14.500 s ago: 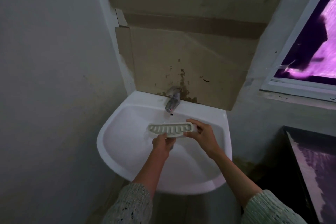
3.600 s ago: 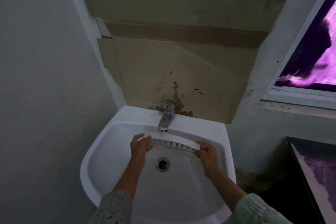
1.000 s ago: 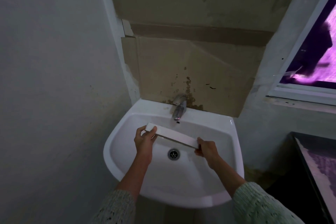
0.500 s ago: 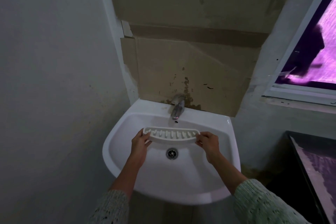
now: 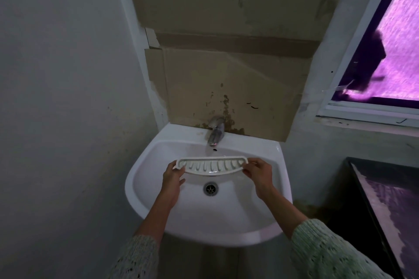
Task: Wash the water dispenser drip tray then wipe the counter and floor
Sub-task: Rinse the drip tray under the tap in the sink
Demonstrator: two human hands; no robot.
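While you grip each end, the drip tray spans the sink crosswise.
Your left hand and right hand pinch it closed-fingered, below the tap, above the drain.

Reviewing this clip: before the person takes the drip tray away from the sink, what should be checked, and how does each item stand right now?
1. Both hands hold the drip tray: ok. The left hand pinches one end, the right hand the other.
2. Tray held over the sink, so drips fall in the bowl: ok.
3. Slotted face turned up for inspection: ok.
4. Tray free of residue: cannot tell, the light is dim.
5. Faucet off: cannot tell, no clear stream shows.
6. Drain unblocked, bowl not filling: ok.
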